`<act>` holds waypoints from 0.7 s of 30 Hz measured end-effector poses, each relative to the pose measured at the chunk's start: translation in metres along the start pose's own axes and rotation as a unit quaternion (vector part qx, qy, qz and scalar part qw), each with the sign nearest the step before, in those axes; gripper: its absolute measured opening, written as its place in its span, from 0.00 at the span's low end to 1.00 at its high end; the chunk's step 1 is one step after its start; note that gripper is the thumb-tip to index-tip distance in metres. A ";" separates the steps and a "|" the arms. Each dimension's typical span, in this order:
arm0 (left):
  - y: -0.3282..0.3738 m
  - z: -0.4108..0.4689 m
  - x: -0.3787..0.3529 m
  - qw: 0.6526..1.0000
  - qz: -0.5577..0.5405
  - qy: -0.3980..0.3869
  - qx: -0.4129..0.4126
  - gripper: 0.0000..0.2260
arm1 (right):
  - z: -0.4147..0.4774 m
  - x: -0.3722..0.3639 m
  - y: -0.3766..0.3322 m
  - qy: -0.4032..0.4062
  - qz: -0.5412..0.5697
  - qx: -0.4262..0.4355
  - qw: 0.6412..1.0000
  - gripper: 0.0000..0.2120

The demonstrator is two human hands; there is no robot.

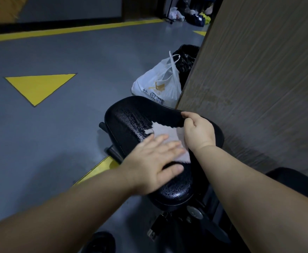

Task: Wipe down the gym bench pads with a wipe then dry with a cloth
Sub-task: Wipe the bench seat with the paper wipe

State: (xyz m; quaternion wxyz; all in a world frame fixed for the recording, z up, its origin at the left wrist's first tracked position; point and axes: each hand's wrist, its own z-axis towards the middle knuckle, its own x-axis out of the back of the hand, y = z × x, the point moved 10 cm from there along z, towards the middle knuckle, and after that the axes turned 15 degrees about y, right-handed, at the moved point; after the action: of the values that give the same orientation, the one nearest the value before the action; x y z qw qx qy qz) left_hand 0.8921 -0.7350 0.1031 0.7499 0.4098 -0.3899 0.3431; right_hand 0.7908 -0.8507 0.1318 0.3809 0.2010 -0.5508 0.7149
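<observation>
Grey floor [49, 125] fills the frame's left, a wood-grain panel [259, 79] its right. At centre lies the black bench pad [131, 117], a white plastic bag [157, 84] above it. The right hand [198, 130] curls its fingers over the pad's far edge; the left hand [155, 161], fingers straight, presses the white wipe [166, 132] onto the pad's middle

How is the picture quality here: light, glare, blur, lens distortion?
Head view: dim light; wet glints on the black bench pad; the left hand, flat on the white wipe, is motion-blurred; the right hand gripping the pad's edge is sharper; the wide-angle lens slightly bows the yellow floor line.
</observation>
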 end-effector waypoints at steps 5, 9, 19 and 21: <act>0.008 0.000 0.002 0.995 -0.098 0.025 -0.012 0.31 | 0.000 0.006 0.006 0.013 0.134 -0.036 0.990 0.15; -0.032 -0.004 0.039 0.865 -0.408 0.255 0.144 0.17 | -0.005 0.029 -0.009 0.070 0.128 0.026 0.989 0.14; -0.077 0.028 0.020 0.943 -0.129 0.146 0.270 0.21 | -0.084 -0.033 -0.052 -0.176 -0.199 0.314 0.911 0.25; -0.072 0.031 0.012 0.965 -0.031 0.098 0.241 0.23 | -0.064 -0.031 -0.042 -0.175 -0.208 0.284 0.920 0.24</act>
State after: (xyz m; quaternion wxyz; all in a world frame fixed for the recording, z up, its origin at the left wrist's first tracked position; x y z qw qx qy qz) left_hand 0.9484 -0.7905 0.0999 0.6737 0.5547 -0.2069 0.4422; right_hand 0.8511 -0.7965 0.1161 0.3458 0.5323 -0.3285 0.6994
